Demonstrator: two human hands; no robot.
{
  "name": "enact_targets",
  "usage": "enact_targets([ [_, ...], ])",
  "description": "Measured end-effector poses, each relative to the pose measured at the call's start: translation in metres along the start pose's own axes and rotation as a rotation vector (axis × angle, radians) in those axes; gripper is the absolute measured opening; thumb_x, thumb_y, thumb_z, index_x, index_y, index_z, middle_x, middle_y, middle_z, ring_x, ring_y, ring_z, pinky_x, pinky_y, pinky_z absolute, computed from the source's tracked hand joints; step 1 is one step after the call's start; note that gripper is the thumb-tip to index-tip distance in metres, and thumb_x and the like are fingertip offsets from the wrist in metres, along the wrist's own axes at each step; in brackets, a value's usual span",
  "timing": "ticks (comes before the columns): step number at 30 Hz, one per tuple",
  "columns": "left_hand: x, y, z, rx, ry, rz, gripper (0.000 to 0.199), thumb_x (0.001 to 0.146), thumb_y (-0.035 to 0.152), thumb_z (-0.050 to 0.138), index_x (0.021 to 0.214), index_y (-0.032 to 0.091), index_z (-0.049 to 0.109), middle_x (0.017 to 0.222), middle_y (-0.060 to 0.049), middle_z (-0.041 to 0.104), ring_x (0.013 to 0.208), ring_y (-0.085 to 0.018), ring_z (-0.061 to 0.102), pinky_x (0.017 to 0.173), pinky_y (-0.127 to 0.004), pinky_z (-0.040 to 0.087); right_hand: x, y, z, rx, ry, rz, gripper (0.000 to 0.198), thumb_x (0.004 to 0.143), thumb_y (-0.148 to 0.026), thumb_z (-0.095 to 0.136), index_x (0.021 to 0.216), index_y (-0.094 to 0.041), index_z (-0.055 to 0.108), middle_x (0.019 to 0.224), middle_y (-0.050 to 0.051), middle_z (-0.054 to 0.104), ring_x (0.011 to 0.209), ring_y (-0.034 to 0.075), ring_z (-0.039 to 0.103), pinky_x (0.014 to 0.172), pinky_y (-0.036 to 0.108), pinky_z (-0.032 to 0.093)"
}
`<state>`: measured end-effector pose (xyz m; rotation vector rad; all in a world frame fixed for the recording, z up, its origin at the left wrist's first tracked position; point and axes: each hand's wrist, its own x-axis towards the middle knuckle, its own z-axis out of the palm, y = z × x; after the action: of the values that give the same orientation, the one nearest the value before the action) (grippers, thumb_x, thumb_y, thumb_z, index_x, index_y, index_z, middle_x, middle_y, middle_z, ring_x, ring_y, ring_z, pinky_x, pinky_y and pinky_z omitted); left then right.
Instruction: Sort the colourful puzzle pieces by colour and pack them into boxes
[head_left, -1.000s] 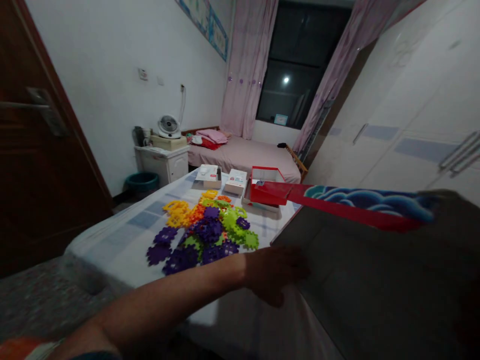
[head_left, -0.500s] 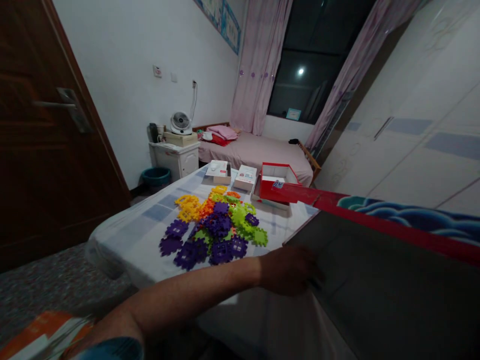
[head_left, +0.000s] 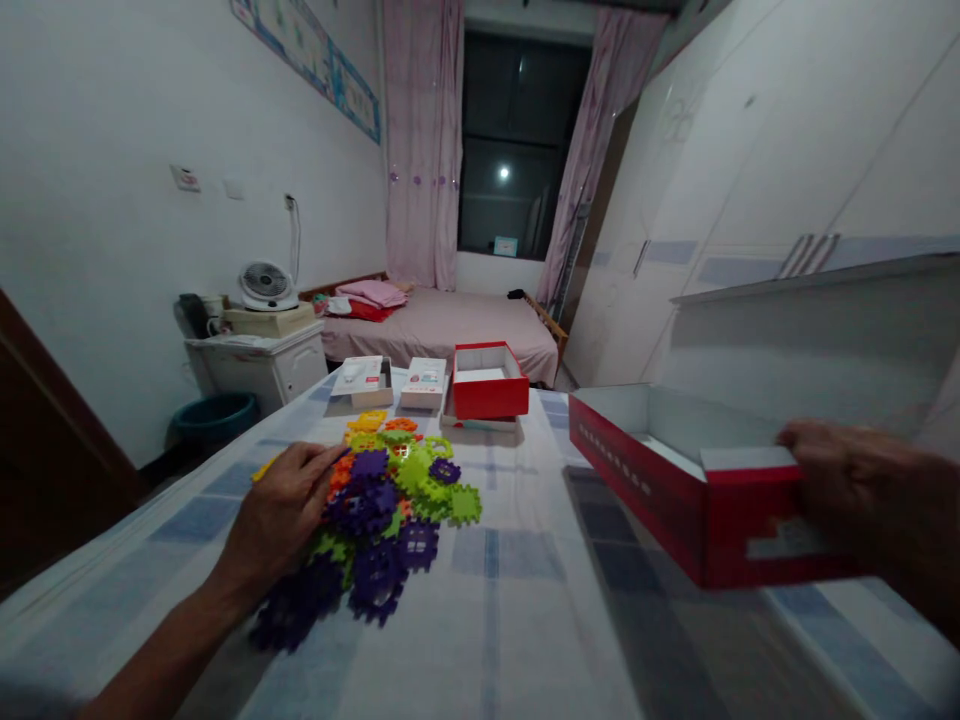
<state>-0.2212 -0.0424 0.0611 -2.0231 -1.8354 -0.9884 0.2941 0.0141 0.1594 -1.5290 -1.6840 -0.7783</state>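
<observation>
My left hand lies over the left side of a pile of gear-edged plastic building pieces in purple, green, orange and yellow. Its fingers are stretched out, with the tips touching the pile. At the right, my right hand grips the near right corner of a red box with a pale inside. This box is tilted and appears held just over the table. Behind it stands a large pale flap, which looks like its raised lid. Motion blurs my right hand somewhat.
Across the table from me stand a smaller red open box and two white boxes, one of them a white carton. Beyond are a bed, a cabinet with a fan and a wardrobe.
My left hand has moved from the large dark panel at the right to the pile. That panel no longer fills the right side; the red box and my right hand now show there. The view has turned right.
</observation>
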Motion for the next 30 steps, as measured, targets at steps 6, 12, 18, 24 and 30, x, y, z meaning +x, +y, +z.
enact_targets([
  [6,-0.013,-0.039,0.013,0.143,-0.089,-0.027,0.035,0.087,0.035,0.037,0.102,0.018,0.065,0.099,-0.009,0.064,0.094,-0.024,0.061,0.087,-0.039,0.051,0.028,-0.028,0.087,-0.051,0.099,-0.088,0.037,0.086,-0.029,0.024,0.056,-0.020,0.044,0.050,0.004,0.050,0.049,0.014,0.040,0.052,0.027,0.024],
  [12,-0.020,-0.054,0.021,0.191,-0.053,-0.015,0.040,0.084,0.047,0.043,0.105,0.020,0.065,0.110,-0.008,0.066,0.105,-0.027,0.060,0.092,-0.043,0.050,0.044,-0.049,0.185,-0.030,0.084,-0.014,0.039,0.087,-0.026,0.028,0.057,-0.017,0.051,0.054,0.005,0.054,0.050,0.012,0.037,0.054,0.027,0.020],
  [18,-0.021,-0.046,0.018,0.181,0.108,0.152,0.033,0.085,0.042,0.046,0.109,0.024,0.060,0.119,-0.010,0.060,0.116,-0.030,0.053,0.096,-0.050,0.046,0.038,-0.065,0.235,-0.005,0.029,-0.081,0.035,0.085,-0.023,0.035,0.056,-0.017,0.054,0.056,0.004,0.056,0.049,0.012,0.037,0.056,0.029,0.020],
  [24,-0.013,0.048,0.030,0.055,0.149,0.390,0.034,0.081,0.024,0.054,0.115,0.026,0.056,0.126,-0.008,0.055,0.124,-0.028,0.046,0.095,-0.043,0.049,0.025,-0.074,0.248,0.045,-0.025,-0.183,0.032,0.087,-0.023,0.037,0.064,-0.017,0.058,0.065,0.005,0.058,0.063,0.016,0.047,0.066,0.030,0.028],
  [30,-0.020,0.136,0.078,-0.232,0.037,0.590,0.034,0.074,0.009,0.052,0.105,0.020,0.059,0.123,-0.012,0.057,0.129,-0.028,0.041,0.096,-0.040,0.049,-0.004,-0.044,0.205,0.031,0.013,-0.157,0.024,0.088,-0.025,0.041,0.105,-0.017,0.055,0.107,0.010,0.059,0.104,0.022,0.049,0.092,0.035,0.027],
])
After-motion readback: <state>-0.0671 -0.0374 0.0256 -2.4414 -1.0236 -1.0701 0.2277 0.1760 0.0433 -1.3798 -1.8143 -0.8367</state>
